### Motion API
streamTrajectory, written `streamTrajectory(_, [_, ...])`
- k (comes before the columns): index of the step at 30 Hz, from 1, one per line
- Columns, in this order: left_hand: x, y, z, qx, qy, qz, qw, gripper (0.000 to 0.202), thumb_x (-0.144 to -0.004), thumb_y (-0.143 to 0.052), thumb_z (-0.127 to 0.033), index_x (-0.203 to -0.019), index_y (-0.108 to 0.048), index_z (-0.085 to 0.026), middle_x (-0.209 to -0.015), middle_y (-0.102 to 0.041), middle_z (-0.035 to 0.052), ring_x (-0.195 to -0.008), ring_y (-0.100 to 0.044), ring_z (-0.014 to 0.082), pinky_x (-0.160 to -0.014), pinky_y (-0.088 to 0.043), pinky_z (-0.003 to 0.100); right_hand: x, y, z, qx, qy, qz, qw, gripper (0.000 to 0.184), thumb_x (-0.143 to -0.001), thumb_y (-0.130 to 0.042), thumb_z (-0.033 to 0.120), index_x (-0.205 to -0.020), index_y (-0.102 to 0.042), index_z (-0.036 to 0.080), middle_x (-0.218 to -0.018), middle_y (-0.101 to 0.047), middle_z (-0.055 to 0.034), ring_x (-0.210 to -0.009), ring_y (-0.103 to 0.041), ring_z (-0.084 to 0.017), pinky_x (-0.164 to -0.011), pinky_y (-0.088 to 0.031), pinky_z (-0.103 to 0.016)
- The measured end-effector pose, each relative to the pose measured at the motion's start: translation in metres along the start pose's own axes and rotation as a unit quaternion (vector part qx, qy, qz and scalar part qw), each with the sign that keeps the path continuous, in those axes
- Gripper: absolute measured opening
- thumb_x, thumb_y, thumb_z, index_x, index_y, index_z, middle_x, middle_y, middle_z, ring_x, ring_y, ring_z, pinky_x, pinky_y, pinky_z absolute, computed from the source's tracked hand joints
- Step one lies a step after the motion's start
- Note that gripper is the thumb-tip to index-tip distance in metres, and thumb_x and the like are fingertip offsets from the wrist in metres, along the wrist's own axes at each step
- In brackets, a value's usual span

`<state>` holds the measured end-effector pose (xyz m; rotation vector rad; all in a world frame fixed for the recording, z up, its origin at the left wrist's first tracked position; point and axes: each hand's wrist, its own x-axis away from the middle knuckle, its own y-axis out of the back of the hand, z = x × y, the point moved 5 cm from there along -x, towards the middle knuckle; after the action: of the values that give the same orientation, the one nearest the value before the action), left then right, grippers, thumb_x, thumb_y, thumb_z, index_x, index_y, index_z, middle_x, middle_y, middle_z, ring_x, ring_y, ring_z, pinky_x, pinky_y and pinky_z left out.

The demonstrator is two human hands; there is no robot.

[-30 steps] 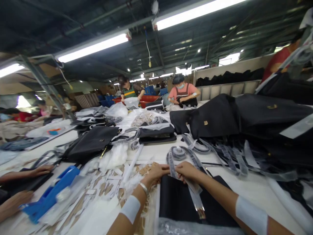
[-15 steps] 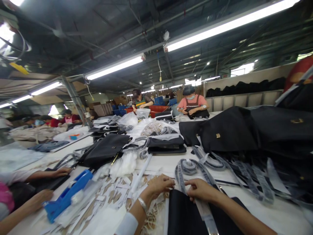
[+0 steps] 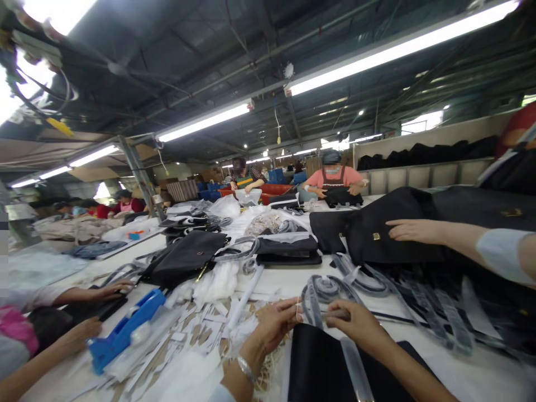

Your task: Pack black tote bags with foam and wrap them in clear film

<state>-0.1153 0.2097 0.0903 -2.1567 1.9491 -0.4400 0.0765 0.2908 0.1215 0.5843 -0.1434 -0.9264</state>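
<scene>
In front of me lies a black bag (image 3: 312,357), its flat panel facing up. A grey strap wrapped in clear plastic (image 3: 329,287) is coiled at its far edge, and a wrapped length (image 3: 355,368) runs down over the panel. My left hand (image 3: 276,321) is closed beside the coil, with a thin pale string (image 3: 298,308) looped at its fingertips. Close by on the other side, my right hand (image 3: 355,324) has thumb and fingers pinched near the strap. What it grips is partly hidden and hard to make out.
Pale strings (image 3: 266,371) and paper scraps (image 3: 184,338) lie to the left, near a blue tape dispenser (image 3: 125,329). A co-worker's hand (image 3: 94,329) is beyond it. From the right, another person's hand (image 3: 412,230) touches stacked black bags (image 3: 393,212). More bags (image 3: 184,257) sit further back.
Another person's arm has come in from the right, onto the stacked bags. My right hand has closed into a tighter pinch near the strap, and a string now shows at my left fingertips.
</scene>
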Motion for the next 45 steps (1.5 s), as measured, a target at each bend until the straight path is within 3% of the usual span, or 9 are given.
streamTrajectory(7, [-0.001,-0.022,-0.019,-0.112,-0.042,0.035,0.992,0.045,-0.067,-0.083,-0.042,-0.103,-0.077,-0.016,-0.103,-0.073,0.0083,-0.080,-0.064,0.0194,-0.083,-0.047,0.033,-0.003,-0.030,0.001,-0.201,0.042,0.033,0.978,0.028,-0.079,-0.065,0.047,-0.087,-0.063,0.021,-0.082,-0.070,-0.0035,-0.083,-0.067,-0.026,-0.075,-0.051,-0.035])
streamTrajectory(10, [0.001,-0.035,-0.028,-0.205,-0.063,0.075,0.974,0.043,-0.068,-0.082,-0.041,-0.103,-0.078,-0.017,-0.099,-0.075,0.0067,-0.094,-0.064,0.0264,-0.087,-0.046,0.034,-0.002,-0.036,-0.003,-0.198,0.011,0.039,0.979,0.050,-0.076,-0.068,0.045,-0.120,-0.058,0.022,-0.084,-0.073,-0.0027,-0.082,-0.069,-0.027,-0.076,-0.053,-0.036])
streamTrajectory(13, [0.002,-0.046,-0.030,-0.316,-0.087,0.085,0.941,0.037,-0.071,-0.077,-0.037,-0.104,-0.078,-0.019,-0.096,-0.075,0.0056,-0.093,-0.065,0.0275,-0.080,-0.048,0.032,-0.001,-0.038,-0.001,-0.143,0.019,0.033,0.989,0.076,-0.075,-0.068,0.045,-0.144,-0.043,0.025,-0.078,-0.072,-0.0014,-0.080,-0.069,-0.029,-0.076,-0.054,-0.039])
streamTrajectory(17, [0.006,-0.060,-0.033,-0.404,-0.146,0.077,0.900,0.030,-0.078,-0.062,-0.020,-0.103,-0.078,-0.022,-0.091,-0.075,0.0049,-0.086,-0.065,0.0241,-0.079,-0.047,0.031,0.001,-0.040,0.004,-0.119,0.066,0.026,0.990,0.079,-0.076,-0.066,0.043,-0.149,-0.039,0.027,-0.086,-0.074,-0.0026,-0.093,-0.068,-0.031,-0.089,-0.051,-0.043])
streamTrajectory(23, [0.020,-0.061,-0.043,-0.585,-0.178,0.016,0.791,0.034,-0.080,-0.061,-0.018,-0.110,-0.073,-0.028,-0.096,-0.072,0.0016,-0.091,-0.062,0.0191,-0.086,-0.044,0.028,0.009,-0.044,0.000,-0.377,0.033,0.083,0.922,0.098,-0.076,-0.073,0.046,-0.155,-0.019,0.024,-0.121,-0.069,-0.0107,-0.117,-0.062,-0.029,-0.108,-0.039,-0.048])
streamTrajectory(27, [0.025,-0.043,-0.046,-0.541,-0.167,-0.037,0.823,0.042,-0.075,-0.068,-0.018,-0.115,-0.071,-0.027,-0.094,-0.072,0.0009,-0.080,-0.062,0.0167,-0.080,-0.046,0.027,0.012,-0.042,-0.007,-0.462,-0.030,0.049,0.885,0.088,-0.077,-0.074,0.050,-0.150,-0.035,0.021,-0.112,-0.073,-0.0120,-0.108,-0.067,-0.027,-0.107,-0.040,-0.047])
streamTrajectory(33, [0.031,-0.007,-0.053,-0.478,-0.126,-0.118,0.861,0.047,-0.081,-0.065,-0.034,-0.124,-0.065,-0.018,-0.085,-0.068,0.0027,-0.063,-0.054,0.0129,-0.062,-0.042,0.025,0.014,-0.039,-0.012,-0.382,-0.044,0.011,0.923,0.071,-0.069,-0.079,0.052,-0.128,-0.061,0.017,-0.100,-0.076,-0.0099,-0.102,-0.068,-0.027,-0.104,-0.043,-0.047])
streamTrajectory(39, [0.042,0.001,-0.062,-0.355,-0.150,-0.179,0.905,0.052,-0.076,-0.073,-0.040,-0.121,-0.067,-0.015,-0.081,-0.067,0.0024,-0.070,-0.057,0.0143,-0.066,-0.046,0.025,0.012,-0.043,-0.018,-0.287,-0.014,-0.009,0.958,0.051,-0.075,-0.070,0.052,-0.112,-0.070,0.017,-0.101,-0.076,-0.0108,-0.098,-0.070,-0.026,-0.093,-0.052,-0.042])
streamTrajectory(45, [0.050,-0.002,-0.074,-0.333,-0.206,-0.242,0.888,0.048,-0.079,-0.072,-0.043,-0.120,-0.067,-0.018,-0.086,-0.069,0.0023,-0.076,-0.061,0.0150,-0.072,-0.049,0.025,0.010,-0.040,-0.030,-0.200,-0.009,-0.063,0.978,0.035,-0.080,-0.062,0.044,-0.101,-0.075,0.019,-0.107,-0.075,-0.0102,-0.102,-0.068,-0.027,-0.091,-0.052,-0.041])
